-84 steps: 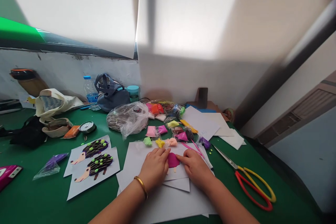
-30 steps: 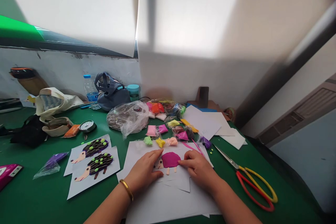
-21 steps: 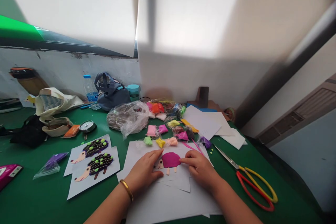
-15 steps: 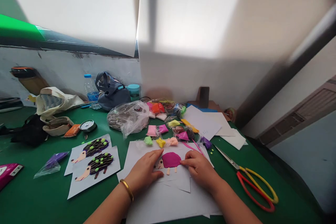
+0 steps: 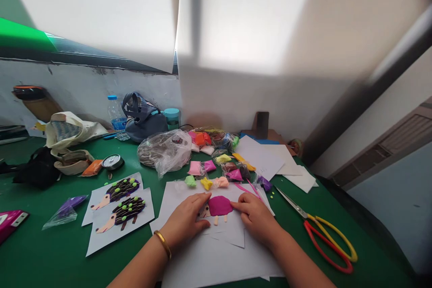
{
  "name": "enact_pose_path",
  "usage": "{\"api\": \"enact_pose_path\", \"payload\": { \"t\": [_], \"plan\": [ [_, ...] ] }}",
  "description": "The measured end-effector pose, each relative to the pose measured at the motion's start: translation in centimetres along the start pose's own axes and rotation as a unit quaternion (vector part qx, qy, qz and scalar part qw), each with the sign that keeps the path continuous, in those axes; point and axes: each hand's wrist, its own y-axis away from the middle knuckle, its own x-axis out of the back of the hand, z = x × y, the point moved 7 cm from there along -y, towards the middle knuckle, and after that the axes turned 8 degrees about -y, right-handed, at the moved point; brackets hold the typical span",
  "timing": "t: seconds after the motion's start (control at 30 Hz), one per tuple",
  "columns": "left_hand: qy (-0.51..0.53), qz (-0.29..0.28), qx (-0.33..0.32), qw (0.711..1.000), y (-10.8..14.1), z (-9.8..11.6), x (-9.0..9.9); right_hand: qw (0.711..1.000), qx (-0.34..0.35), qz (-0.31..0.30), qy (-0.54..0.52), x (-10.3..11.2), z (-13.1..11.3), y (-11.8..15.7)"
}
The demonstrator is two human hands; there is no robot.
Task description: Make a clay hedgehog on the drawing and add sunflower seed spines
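A clay hedgehog with a magenta body point(image 5: 220, 205), a pale face and two peach legs lies flat on a small white paper point(image 5: 232, 235). My left hand point(image 5: 189, 214) rests on the paper at the face side, thumb and fingers spread apart, hiding part of the head. From the other side, my right hand point(image 5: 254, 216) touches the right edge of the magenta clay with its stretched index finger; its other fingers are curled. Neither hand holds anything. Thin pink clay strips point(image 5: 249, 189) lie just beyond my right hand.
Open scissors point(image 5: 313, 220) lie on the green table at right. Clay packets point(image 5: 209, 165) and a plastic bag point(image 5: 165, 149) are behind the paper. At left are two finished-looking hedgehog pictures point(image 5: 121, 229), a purple clay packet point(image 5: 67, 209) and a round tin point(image 5: 112, 161).
My right index finger has straightened and shifted slightly along the right edge of the magenta clay. My left hand stays in place.
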Motion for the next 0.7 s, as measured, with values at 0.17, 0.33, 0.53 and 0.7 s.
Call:
{"api": "enact_pose_path", "payload": {
  "t": [0.17, 0.33, 0.53, 0.7],
  "plan": [
    [0.007, 0.003, -0.003, 1.000, -0.1, 0.0, 0.0, 0.999, -0.017, 0.003, 0.029, -0.2, -0.1, -0.2],
    [0.006, -0.001, -0.006, 1.000, -0.1, 0.1, 0.1, 0.997, -0.032, -0.024, 0.063, -0.3, -0.4, -1.1],
    [0.001, 0.001, -0.010, 1.000, -0.1, 0.1, 0.1, 0.997, -0.016, -0.033, 0.071, -0.4, -1.8, -2.7],
    [0.001, 0.007, -0.008, 1.000, 0.0, -0.3, -0.2, 0.993, 0.002, -0.060, 0.102, -0.7, -2.6, -3.4]
  ]
}}
